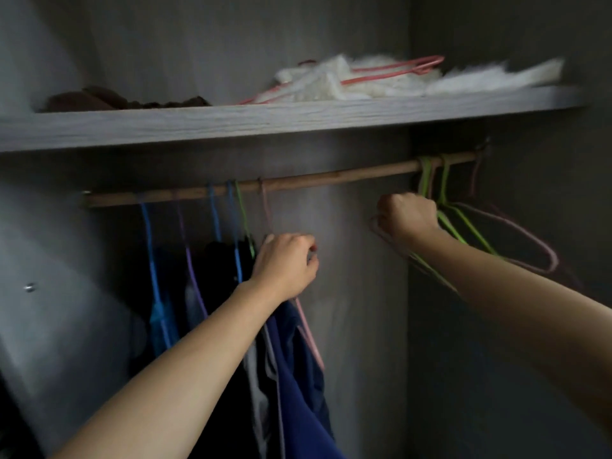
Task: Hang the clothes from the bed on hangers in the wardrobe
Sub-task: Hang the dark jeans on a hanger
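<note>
Left hand [284, 265] grips a pink hanger [310, 333] bearing a navy garment [298, 376], hooked on the rod [331, 178]. Right hand [409, 217] is clenched around an empty hanger [371, 225].

I see a bare wooden rail [331, 181] — matt, slightly rough — and a grey shelf [265, 120] showing wood grain. White fleece [331, 82] looks fluffy; the navy garment [298, 359] is smooth cloth; green hangers [443, 180] look plastic-coated.

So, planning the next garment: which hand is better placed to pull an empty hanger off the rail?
Right. The right hand grips the empty hangers at the right end of the wooden rail; the left hand holds the pink hanger carrying a navy garment.
</note>
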The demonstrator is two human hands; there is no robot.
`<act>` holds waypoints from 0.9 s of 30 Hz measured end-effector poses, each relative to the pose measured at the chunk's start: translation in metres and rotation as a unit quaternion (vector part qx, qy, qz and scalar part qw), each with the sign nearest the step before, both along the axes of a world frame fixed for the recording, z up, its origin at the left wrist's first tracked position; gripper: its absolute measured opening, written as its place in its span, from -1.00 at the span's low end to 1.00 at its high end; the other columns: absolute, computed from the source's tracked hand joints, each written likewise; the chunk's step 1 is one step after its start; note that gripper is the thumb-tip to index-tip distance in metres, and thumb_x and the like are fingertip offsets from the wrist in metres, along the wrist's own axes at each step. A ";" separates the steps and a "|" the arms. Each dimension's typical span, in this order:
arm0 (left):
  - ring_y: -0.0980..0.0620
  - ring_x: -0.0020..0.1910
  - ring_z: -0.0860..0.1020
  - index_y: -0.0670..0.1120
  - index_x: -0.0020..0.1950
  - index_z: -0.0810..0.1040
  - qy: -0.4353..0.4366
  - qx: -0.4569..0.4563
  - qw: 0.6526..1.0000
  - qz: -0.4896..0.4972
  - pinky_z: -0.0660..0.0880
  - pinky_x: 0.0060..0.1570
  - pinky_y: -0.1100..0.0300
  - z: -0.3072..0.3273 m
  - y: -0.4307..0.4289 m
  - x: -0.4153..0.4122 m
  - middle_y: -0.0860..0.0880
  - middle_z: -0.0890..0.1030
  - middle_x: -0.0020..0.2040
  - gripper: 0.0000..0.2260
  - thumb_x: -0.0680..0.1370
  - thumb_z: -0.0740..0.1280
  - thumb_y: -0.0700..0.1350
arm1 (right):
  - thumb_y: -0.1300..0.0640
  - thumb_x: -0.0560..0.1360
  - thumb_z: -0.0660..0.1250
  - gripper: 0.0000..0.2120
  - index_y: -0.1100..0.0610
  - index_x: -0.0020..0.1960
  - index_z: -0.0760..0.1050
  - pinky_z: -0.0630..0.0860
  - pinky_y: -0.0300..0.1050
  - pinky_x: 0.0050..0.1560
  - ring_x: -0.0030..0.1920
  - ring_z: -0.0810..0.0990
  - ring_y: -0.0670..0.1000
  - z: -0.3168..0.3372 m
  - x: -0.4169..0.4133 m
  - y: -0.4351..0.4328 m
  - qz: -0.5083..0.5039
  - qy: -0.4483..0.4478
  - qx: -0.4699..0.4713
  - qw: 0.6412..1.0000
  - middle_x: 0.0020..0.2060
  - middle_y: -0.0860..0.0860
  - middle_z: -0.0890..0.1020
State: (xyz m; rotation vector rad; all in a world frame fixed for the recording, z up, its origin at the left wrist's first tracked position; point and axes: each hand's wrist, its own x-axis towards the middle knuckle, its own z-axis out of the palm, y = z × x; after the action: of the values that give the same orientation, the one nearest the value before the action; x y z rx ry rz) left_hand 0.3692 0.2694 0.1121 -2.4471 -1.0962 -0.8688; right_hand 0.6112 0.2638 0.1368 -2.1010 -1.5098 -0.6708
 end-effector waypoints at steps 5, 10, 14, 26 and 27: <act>-0.17 0.05 0.58 -0.03 0.08 0.60 0.098 -0.072 0.992 0.021 0.46 -0.02 0.09 -0.005 0.009 0.014 -0.13 0.65 0.01 -0.78 0.54 0.28 0.04 | 0.10 0.51 0.30 -0.59 0.14 0.33 0.36 0.45 0.03 -0.10 0.17 0.43 0.21 -0.022 0.053 -0.028 -0.095 -0.040 -0.057 0.993 0.17 0.17 0.43; -0.15 0.05 0.57 -0.03 0.12 0.58 0.109 -0.092 0.989 0.031 0.42 -0.08 0.13 -0.008 0.015 0.020 -0.11 0.63 0.06 -0.76 0.57 0.25 0.05 | 0.22 0.56 0.19 -0.71 0.18 0.28 0.34 0.43 0.04 -0.16 0.07 0.56 0.22 -0.026 0.071 -0.035 -0.086 -0.068 -0.055 0.992 0.10 0.17 0.52; -0.13 0.08 0.57 -0.03 0.14 0.58 0.114 -0.081 0.989 0.042 0.42 -0.05 0.14 -0.011 0.016 0.022 -0.10 0.63 0.09 -0.75 0.58 0.23 0.05 | 0.22 0.55 0.21 -0.72 0.15 0.26 0.39 0.44 0.02 -0.20 -0.04 0.60 0.21 -0.015 0.075 -0.036 -0.033 -0.055 -0.010 0.998 0.05 0.14 0.55; -0.15 0.07 0.56 -0.03 0.10 0.56 0.123 -0.124 0.985 0.003 0.48 0.00 0.11 -0.015 0.007 0.020 -0.12 0.61 0.08 -0.76 0.56 0.25 0.07 | -0.05 0.59 0.18 -0.77 -0.05 0.16 0.52 0.47 0.01 -0.14 0.03 0.60 0.22 -0.046 0.034 -0.087 0.049 -0.020 0.022 0.998 0.04 0.05 0.65; -0.15 0.09 0.55 -0.03 0.10 0.55 0.131 -0.136 0.982 -0.006 0.48 0.02 0.09 -0.016 0.006 0.025 -0.13 0.59 0.10 -0.76 0.55 0.26 0.07 | -0.05 0.59 0.17 -0.78 -0.05 0.15 0.52 0.48 0.01 -0.15 0.03 0.60 0.20 -0.061 0.034 -0.099 0.053 -0.013 0.016 0.998 0.05 0.02 0.65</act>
State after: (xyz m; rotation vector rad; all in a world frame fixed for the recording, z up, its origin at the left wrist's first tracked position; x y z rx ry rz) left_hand 0.3946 0.2755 0.0962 -2.6920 -1.1669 -0.4019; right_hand 0.6457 0.1644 0.0757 -1.9803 -1.6032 -0.6812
